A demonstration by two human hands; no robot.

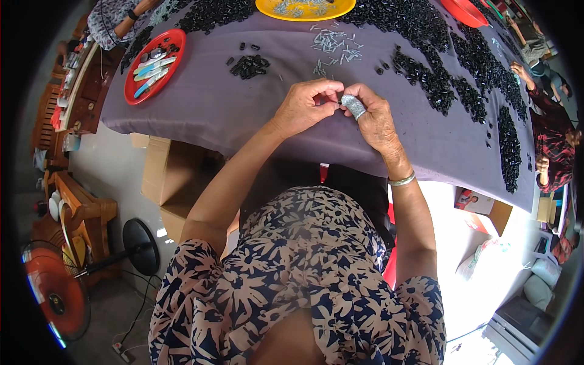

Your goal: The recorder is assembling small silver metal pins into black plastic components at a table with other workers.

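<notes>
Above the near edge of the cloth-covered table, my two hands meet at the fingertips. My left hand (310,103) is closed in a pinch, its thumb and fingers pressed together on something too small to name. Close against it, my right hand (374,118) is closed too, fingers curled; what it grips is hidden. A silver-grey wrapping (354,106) covers what looks like the right thumb. Beyond the hands lie a loose scatter of thin silvery pins (331,42) and, further left, a small heap of short black cylindrical pieces (249,66).
A red tray (129,84) with knives and small items lies at the left. A yellow tray (304,16) of silvery pieces sits at the far side, among large spreads of black pieces (426,79). Another person's hand (521,72) reaches in at right. Cardboard boxes (161,170) stand below.
</notes>
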